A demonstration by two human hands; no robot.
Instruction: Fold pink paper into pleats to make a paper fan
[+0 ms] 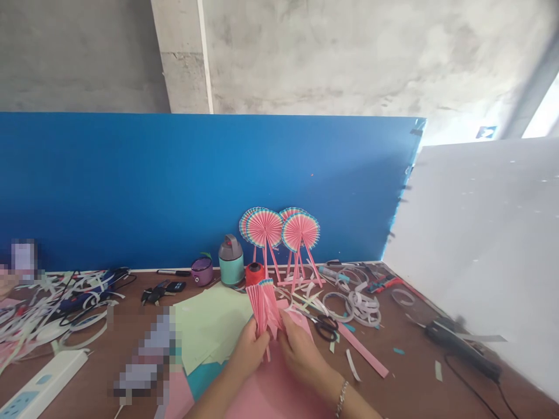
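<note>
Between my two hands, in the middle of the head view, stands a pink pleated paper fan [262, 305] with a blue and yellow band at its top edge. My left hand [250, 348] is closed on its lower left side. My right hand [301, 346], a bracelet at the wrist, grips the lower right side, where the folds look loosely bunched. A narrow pink strip shows below, between the hands. Pink paper [275, 387] lies beneath my forearms. Beyond the fan, several pink paper wheels [265, 227] with blue rims stand on pink strip legs.
Black-handled scissors [326, 327] and rolled white strips [364, 305] lie to the right, near a glue gun [463, 349]. Leftward are pale green sheets [205, 320], keys [157, 293], a teal container [231, 267], a purple pot [201, 272] and a power strip [43, 384]. A blue partition [131, 192] stands behind.
</note>
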